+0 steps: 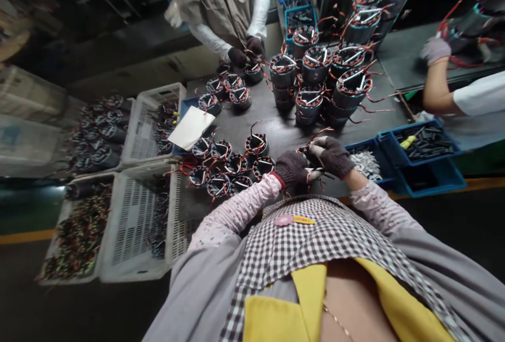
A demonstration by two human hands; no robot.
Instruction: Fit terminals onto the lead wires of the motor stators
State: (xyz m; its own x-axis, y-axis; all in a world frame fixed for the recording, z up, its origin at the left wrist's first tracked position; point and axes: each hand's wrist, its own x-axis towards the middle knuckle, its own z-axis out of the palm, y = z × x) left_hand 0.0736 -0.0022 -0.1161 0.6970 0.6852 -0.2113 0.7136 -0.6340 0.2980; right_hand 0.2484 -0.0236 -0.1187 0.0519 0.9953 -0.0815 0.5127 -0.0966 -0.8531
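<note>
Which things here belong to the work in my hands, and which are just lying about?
In the work:
dark wire-wound cylinder with reddish leads, held in gloved left hand and right hand
similar cylinders on the dark table
probably small white pieces in the blue tray

Apparently lying about:
flat white sheet
small yellow object

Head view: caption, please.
Left hand and right hand, both gloved, hold a wired part beside wire-topped cylinders on a workbench.

Dim, uneven indoor light, deep shadow at upper left, soft blur and stretching toward the edges
</note>
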